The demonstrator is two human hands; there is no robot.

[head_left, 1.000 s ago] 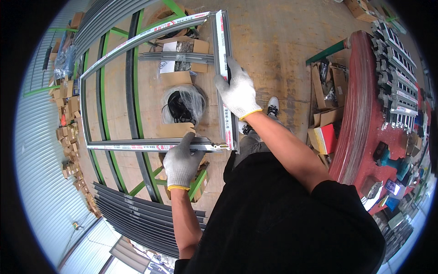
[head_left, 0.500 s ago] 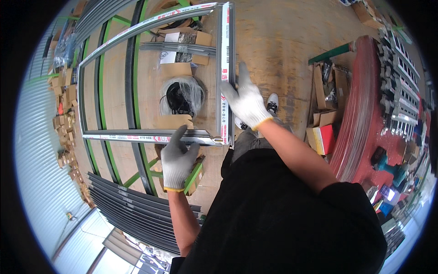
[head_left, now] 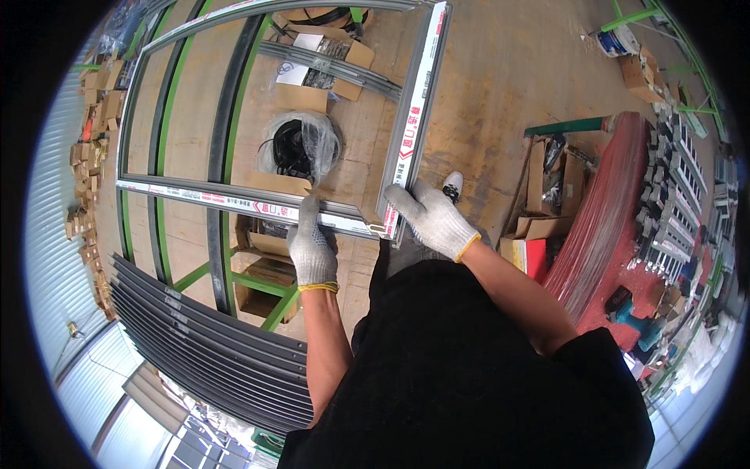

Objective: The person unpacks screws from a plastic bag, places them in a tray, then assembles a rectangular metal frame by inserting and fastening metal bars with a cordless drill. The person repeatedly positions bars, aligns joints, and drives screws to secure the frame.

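A large grey rectangular window frame (head_left: 266, 207), covered with white printed film, lies across the green and black rack bars in front of me. My left hand (head_left: 314, 248), in a white knit glove with a grey palm, grips its near bar, thumb on top and the other fingers mostly hidden below. Close to the near right corner, my right hand (head_left: 434, 222), gloved alike, holds the right-hand bar with its thumb over the top. Between my hands, the two bars meet at the corner, where a small gap shows at the joint.
Green and black rack bars (head_left: 226, 148) run beneath the frame. Dark metal profiles (head_left: 211, 344) are stacked at the lower left. On the floor are a plastic-wrapped black coil (head_left: 301, 148) and open cartons. To the right, a red-covered bench (head_left: 601, 203) carries metal parts and a cordless drill (head_left: 633, 316).
My right hand has slid down the right bar towards the corner and closed round it. My left hand has closed on the near bar. The frame appears turned slightly clockwise as the view shifts.
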